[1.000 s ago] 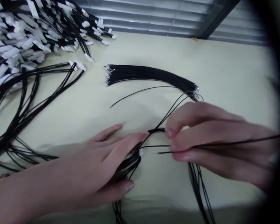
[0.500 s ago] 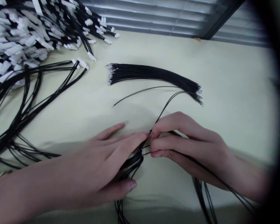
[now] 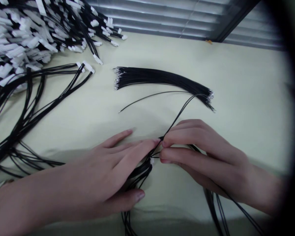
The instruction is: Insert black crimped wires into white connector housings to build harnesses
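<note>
My left hand (image 3: 113,167) lies over a bundle of black wires (image 3: 140,172), gripping it under the palm and index finger. Its little finger sticks out and its thumb is apart on the near side. A small white connector (image 3: 151,160) shows at the bundle's end. Just right of it, my right hand (image 3: 199,150) pinches thin black wire between thumb and fingers, close to the connector. The wire ends there are hidden by the fingertips. Two thin wires (image 3: 178,114) rise from between the hands toward a cut-wire bundle (image 3: 159,77) with silvery tips.
A large heap of wires with white connectors (image 3: 22,46) fills the back left. Joined black cables (image 3: 22,121) loop across the left side. One loose wire (image 3: 147,96) lies before the cut-wire bundle. Blinds (image 3: 162,16) stand behind the pale table (image 3: 248,85). More wires hang at the front edge.
My right hand has shifted slightly right, and its fingers have curled closer together. The two rising wires have swung a little right with it. My left hand has barely moved.
</note>
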The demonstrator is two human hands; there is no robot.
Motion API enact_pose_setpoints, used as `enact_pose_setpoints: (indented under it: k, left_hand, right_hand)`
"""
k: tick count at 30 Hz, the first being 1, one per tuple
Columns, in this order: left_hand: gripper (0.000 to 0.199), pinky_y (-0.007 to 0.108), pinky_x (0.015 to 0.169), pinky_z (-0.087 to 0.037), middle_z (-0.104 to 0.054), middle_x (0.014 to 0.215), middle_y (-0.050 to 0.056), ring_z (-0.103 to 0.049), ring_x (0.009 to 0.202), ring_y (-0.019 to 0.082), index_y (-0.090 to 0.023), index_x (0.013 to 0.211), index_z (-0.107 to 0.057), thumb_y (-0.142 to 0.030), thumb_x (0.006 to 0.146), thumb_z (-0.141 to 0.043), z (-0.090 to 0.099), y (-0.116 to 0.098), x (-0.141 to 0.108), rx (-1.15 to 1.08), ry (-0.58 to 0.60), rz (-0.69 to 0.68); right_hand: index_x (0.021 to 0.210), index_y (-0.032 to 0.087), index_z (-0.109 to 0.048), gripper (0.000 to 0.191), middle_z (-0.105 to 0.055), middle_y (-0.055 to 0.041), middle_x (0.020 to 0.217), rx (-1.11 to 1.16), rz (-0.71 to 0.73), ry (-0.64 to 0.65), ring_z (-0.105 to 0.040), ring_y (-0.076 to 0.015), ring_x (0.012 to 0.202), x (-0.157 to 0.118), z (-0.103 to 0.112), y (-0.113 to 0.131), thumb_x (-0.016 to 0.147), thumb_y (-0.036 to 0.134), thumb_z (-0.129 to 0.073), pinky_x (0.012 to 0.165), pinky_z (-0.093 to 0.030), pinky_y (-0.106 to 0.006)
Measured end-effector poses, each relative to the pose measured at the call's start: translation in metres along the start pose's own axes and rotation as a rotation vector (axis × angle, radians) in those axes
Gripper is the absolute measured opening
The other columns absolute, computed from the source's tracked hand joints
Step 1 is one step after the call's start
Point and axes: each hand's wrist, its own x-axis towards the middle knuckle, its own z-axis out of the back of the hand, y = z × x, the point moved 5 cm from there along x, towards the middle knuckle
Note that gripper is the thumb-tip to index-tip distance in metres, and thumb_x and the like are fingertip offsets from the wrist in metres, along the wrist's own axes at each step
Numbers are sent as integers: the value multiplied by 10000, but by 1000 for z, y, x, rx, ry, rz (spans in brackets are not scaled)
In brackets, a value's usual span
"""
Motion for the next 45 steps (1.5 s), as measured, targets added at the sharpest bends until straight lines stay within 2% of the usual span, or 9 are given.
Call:
enact_pose_setpoints:
  k: [4,8,11,15,21,26,34,38,45]
  left_hand:
    - [798,256,1248,21,-379,1553,44,-460,1353,104,-199,1519,-16,-341,918,-522,1,0,-1,2,8,0]
    - [861,309,1258,-23,-381,1551,50,-470,1350,126,-220,1527,56,-337,905,-528,0,-1,1,-6,14,2]
    - [814,338,1262,-45,-419,1526,69,-480,1345,147,-202,1521,-2,-349,914,-523,-1,0,2,-13,13,12]
    - [748,329,1261,-53,-447,1504,92,-483,1345,167,-183,1497,-103,-360,912,-534,-1,-1,1,3,7,2]
    - [716,351,1261,-60,-470,1485,120,-483,1345,166,-161,1487,-119,-337,928,-531,0,-1,0,-1,23,8]
    - [724,334,1262,-54,-457,1501,87,-509,1321,172,-171,1487,-122,-330,920,-544,0,0,1,-18,21,10]
    - [698,317,1261,-61,-489,1476,80,-511,1319,174,-177,1484,-169,-308,920,-558,-1,0,0,-29,-6,5]
    - [710,257,1249,1,-450,1506,88,-498,1326,142,-152,1491,-153,-304,926,-555,0,0,0,-27,-9,2]
    - [718,330,1265,-70,-474,1484,106,-478,1348,181,-129,1495,-140,-323,933,-542,0,-1,-1,-16,-14,-3]
  right_hand:
    - [1037,169,-590,128,-686,-22,957,60,-33,-9,-621,-148,913,1,1,-2,952,109,-515,887,-488,-256]
    - [1066,153,-565,138,-687,-29,968,80,-40,2,-617,-129,913,2,1,-1,961,111,-486,911,-477,-236]
    - [1029,151,-559,148,-693,-28,988,33,-1,25,-607,-129,906,4,1,2,957,69,-458,923,-461,-251]
    - [991,168,-557,173,-695,-18,984,16,35,52,-613,-136,884,8,0,5,954,50,-435,904,-466,-267]
    - [994,178,-555,115,-680,0,990,86,-26,81,-607,-122,899,3,-5,-3,976,115,-461,941,-439,-246]
    - [1036,160,-561,111,-679,-9,970,118,-25,79,-606,-116,905,2,-4,-4,979,126,-472,937,-436,-229]
    - [994,121,-584,120,-687,-26,965,108,45,120,-602,-119,913,4,-3,-2,987,111,-465,958,-420,-257]
    - [985,121,-586,131,-691,-34,954,114,64,105,-612,-116,901,3,-1,-3,989,106,-456,964,-423,-249]
    - [969,164,-611,157,-673,-17,988,52,-18,90,-597,-129,925,2,-5,-2,980,113,-463,943,-439,-253]
